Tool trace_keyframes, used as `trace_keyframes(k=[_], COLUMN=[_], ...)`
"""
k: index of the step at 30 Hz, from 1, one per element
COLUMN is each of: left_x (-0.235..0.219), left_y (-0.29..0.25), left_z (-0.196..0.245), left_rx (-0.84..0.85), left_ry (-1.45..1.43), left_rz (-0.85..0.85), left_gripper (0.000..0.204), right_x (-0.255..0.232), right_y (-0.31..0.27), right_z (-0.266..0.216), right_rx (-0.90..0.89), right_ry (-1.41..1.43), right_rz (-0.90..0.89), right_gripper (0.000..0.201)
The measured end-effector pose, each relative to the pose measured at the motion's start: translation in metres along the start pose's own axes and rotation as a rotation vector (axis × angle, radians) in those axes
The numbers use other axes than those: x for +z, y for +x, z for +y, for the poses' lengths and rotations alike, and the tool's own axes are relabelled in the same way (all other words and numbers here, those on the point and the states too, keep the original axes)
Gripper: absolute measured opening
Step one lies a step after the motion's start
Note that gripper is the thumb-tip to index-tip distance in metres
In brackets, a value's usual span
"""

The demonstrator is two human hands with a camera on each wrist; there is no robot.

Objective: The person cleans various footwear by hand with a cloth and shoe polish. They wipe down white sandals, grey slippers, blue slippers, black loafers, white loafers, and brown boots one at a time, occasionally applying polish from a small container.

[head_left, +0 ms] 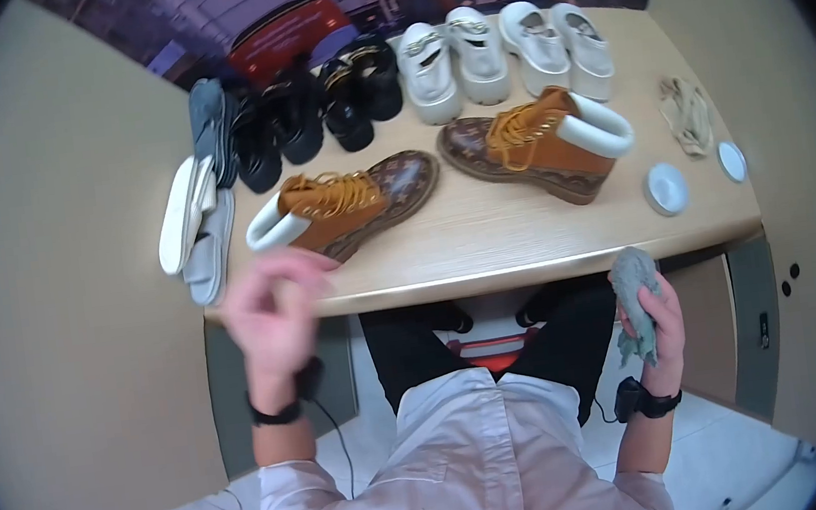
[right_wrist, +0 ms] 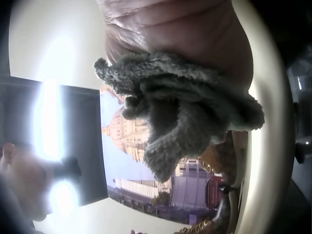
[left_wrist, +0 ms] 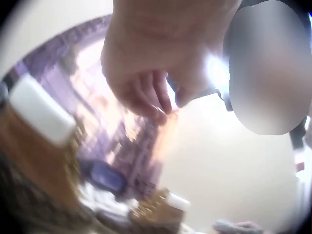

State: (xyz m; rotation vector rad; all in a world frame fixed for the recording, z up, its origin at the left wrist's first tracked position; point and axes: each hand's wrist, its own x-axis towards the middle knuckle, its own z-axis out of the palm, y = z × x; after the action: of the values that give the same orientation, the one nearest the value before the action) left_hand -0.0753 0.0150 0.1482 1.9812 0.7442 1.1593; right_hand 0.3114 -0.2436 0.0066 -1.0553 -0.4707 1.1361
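In the head view my right hand grips a bunched grey-green fluffy cloth just off the table's front edge. The same cloth hangs in folds below the palm in the right wrist view, hiding most of the fingers. My left hand, blurred by motion, hovers near the front edge beside a brown-and-tan boot lying toe to the right. Its fingers bend loosely in the left wrist view, with nothing seen between them and the thumb. A matching boot stands right of centre, toe to the left.
Black shoes and white platform shoes line the back of the table. Slippers lie at the left edge. At the right are a small white round dish, a white disc and a crumpled beige cloth.
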Motion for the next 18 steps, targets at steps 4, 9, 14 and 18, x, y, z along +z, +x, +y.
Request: trace_keyframes(k=[4, 9, 14, 18], left_x=[-0.057, -0.042, -0.045, -0.049], left_y=[0.051, 0.069, 0.073, 0.074], left_z=[-0.007, -0.049, -0.072, -0.085], left_rx=[0.039, 0.03, 0.059, 0.131], left_ry=[0.64, 0.829, 0.71, 0.626], left_rz=[0.162, -0.201, -0.292, -0.268], left_gripper=[0.045, 0.063, 0.063, 0.059], right_x=[0.052, 0.127, 0.179, 0.212], right_y=[0.028, 0.068, 0.108, 0.145], right_z=[-0.008, -0.007, -0.012, -0.012], right_rx=[0.099, 0.021, -0.316, -0.603], right_ry=[-0.162, -0.392, -0.747, -1.045], right_rz=[-0.054, -0.089, -0.165, -0.168], right_gripper=[0.043, 0.039, 0.045, 0.043])
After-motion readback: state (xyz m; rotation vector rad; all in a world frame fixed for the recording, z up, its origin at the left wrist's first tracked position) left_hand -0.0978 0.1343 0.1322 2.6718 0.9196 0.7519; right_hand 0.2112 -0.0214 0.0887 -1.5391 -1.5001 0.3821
